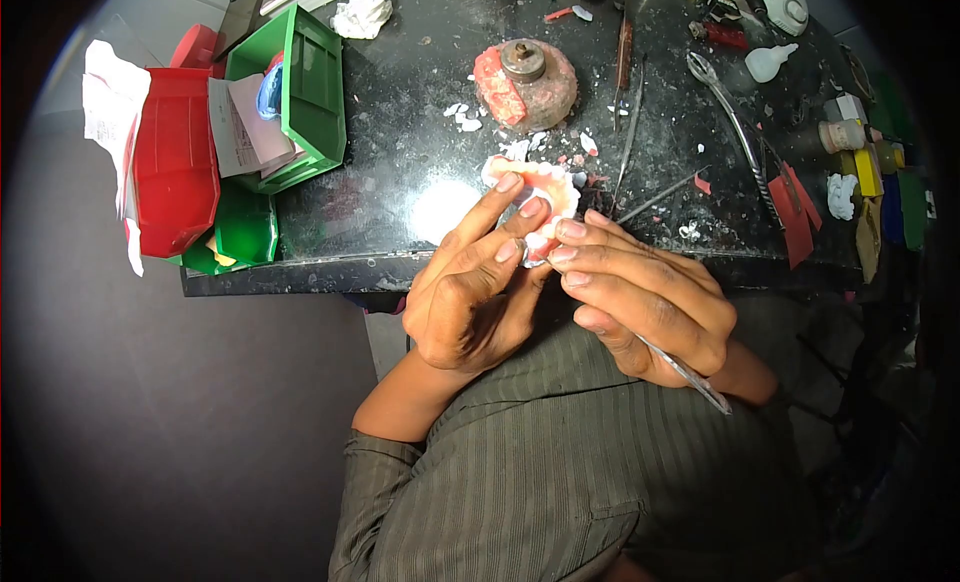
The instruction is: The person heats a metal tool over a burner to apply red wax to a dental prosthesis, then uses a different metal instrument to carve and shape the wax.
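Note:
A pink and white denture-like piece (541,187) with a row of teeth along its outer edge is held above the front edge of the black table. My left hand (470,282) grips it from the left, with fingertips on its inner side. My right hand (650,300) is closed around a thin metal tool (690,375), whose rear end sticks out below the palm toward the lower right. The fingertips of that hand touch or nearly touch the right lower side of the piece. The tool's front end is hidden by the fingers.
A round, wax-smeared burner (524,82) stands behind the piece on the black table (390,182). Green (318,102) and red (178,172) bins sit at the left. Metal pliers-like tool (735,112), red sheets (793,217), thin instruments and white scraps lie rightward.

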Action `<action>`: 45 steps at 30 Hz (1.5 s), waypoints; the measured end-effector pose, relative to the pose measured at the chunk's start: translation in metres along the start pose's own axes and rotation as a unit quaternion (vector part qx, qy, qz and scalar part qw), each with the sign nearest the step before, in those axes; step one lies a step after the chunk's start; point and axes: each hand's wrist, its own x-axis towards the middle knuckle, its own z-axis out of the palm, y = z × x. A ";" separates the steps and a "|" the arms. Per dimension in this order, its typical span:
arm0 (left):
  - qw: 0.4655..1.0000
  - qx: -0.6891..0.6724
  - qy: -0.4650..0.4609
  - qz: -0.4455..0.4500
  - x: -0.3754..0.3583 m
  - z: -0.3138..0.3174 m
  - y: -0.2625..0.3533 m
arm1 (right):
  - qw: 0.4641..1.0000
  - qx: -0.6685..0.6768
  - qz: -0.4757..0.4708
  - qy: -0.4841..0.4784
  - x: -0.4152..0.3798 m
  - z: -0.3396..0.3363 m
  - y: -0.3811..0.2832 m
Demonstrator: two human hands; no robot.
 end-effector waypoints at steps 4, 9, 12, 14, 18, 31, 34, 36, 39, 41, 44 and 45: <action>0.999 0.029 -0.004 0.012 0.003 -0.001 0.002 | 1.000 -0.008 0.007 0.000 0.000 0.001 -0.001; 0.998 0.047 0.000 0.031 0.002 -0.001 0.000 | 1.000 -0.011 0.006 0.000 0.000 0.001 0.001; 0.998 0.048 -0.004 0.030 0.003 -0.001 0.000 | 1.000 -0.018 -0.005 -0.001 0.000 0.002 0.004; 0.999 0.038 -0.004 0.022 0.002 -0.001 0.001 | 0.998 -0.047 -0.035 -0.005 0.001 0.001 0.006; 1.000 0.006 -0.001 -0.001 0.000 0.002 -0.001 | 0.997 -0.056 -0.045 -0.004 0.000 0.001 0.010; 0.987 -0.107 0.026 -0.117 0.000 0.001 0.006 | 0.989 0.085 -0.021 0.120 -0.008 -0.011 0.019; 0.975 -0.136 0.058 -0.165 -0.002 0.002 0.011 | 0.987 0.100 -0.015 0.127 -0.008 -0.010 0.017; 0.975 -0.131 0.061 -0.166 -0.001 0.003 0.013 | 0.984 0.082 -0.019 0.154 -0.007 -0.009 0.015; 0.975 -0.119 0.063 -0.175 -0.001 0.002 0.017 | 0.995 0.021 -0.023 0.093 -0.004 -0.019 0.015; 0.975 -0.112 0.061 -0.181 -0.001 0.001 0.016 | 0.997 0.039 -0.019 0.067 -0.002 -0.024 0.014; 0.981 -0.097 0.059 -0.154 0.000 0.001 0.011 | 0.999 0.039 0.030 0.005 0.003 -0.022 0.004; 0.985 -0.091 0.050 -0.138 0.002 0.000 0.011 | 0.999 0.039 0.030 0.005 0.006 -0.022 0.003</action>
